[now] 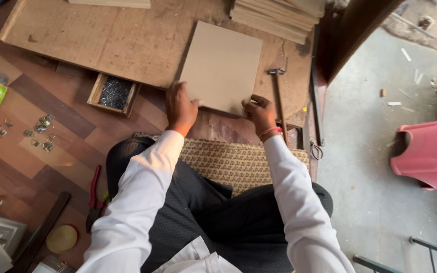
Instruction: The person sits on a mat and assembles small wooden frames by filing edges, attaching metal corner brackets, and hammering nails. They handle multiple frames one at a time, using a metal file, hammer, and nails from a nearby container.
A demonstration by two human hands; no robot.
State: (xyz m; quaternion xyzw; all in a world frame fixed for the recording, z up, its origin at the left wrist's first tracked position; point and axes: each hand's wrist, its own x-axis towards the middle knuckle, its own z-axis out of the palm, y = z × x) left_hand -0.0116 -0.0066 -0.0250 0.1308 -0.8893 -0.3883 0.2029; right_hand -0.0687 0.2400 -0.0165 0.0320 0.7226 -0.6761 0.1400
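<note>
Beige board panel (222,65) is lying flat on the big wooden work board (102,40) in front of me, and I am gripping its near edge with both hands. My left hand (180,107) is clamping the near left corner, fingers curled over the edge. My right hand (260,114) is pinching the near right corner, with a red thread showing at the wrist. Just beside my right hand a hammer (278,96) is lying with its head pointing away from me. A stack of similar panels (279,17) is sitting at the far right of the work board, well apart from my panel. To the left, a small wooden box of dark nails (114,93) is peeking out from under the work board's edge. I am sitting on a patterned mat (238,162), and red-handled pliers (95,194) are lying on the floor near my left knee. A pink plastic stool (428,154) is lying off to my right.
</note>
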